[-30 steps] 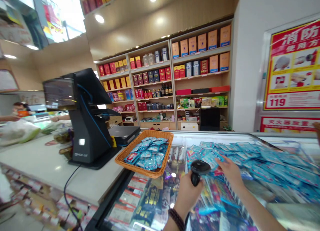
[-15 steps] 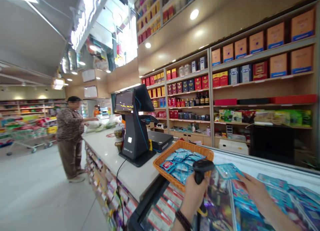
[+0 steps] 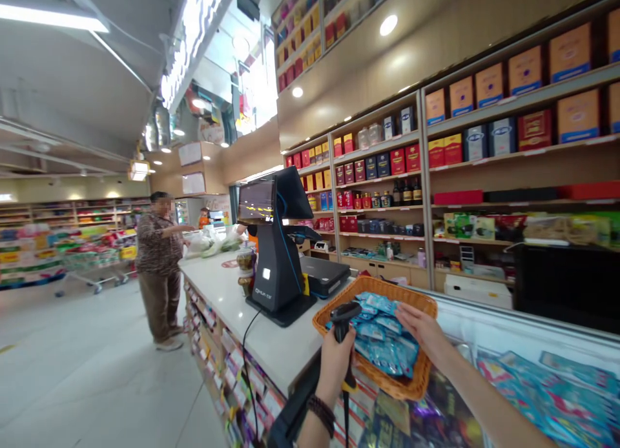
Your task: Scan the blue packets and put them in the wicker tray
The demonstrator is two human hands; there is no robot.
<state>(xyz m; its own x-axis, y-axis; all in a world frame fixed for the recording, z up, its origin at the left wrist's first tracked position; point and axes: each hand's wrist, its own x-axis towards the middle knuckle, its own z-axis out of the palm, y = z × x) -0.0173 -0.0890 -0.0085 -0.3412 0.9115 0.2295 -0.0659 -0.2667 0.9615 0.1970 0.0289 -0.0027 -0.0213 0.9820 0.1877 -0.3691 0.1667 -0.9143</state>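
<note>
My left hand (image 3: 336,357) is wrapped around the handle of a black barcode scanner (image 3: 345,314), whose head hangs over the left side of a wicker basket (image 3: 411,388). Small blue packets (image 3: 385,351) fill this basket in a loose heap. Over the basket's right part reaches my right hand (image 3: 420,328). Its fingers are closed at the end of a blue packet (image 3: 375,301) on top of the heap; the thumb is hidden.
A black checkout terminal (image 3: 271,267) stands on the white counter (image 3: 227,299), beside a dark flat box (image 3: 324,277). More blue packets (image 3: 547,390) lie on the glass case to the right. A person (image 3: 159,267) stands across the counter by plastic bags. Stocked shelves line the back wall.
My right hand has moved left with a blue packet, from beside the basket to above its heap. The scanner has shifted slightly left, and the view has turned right-to-left a little.
</note>
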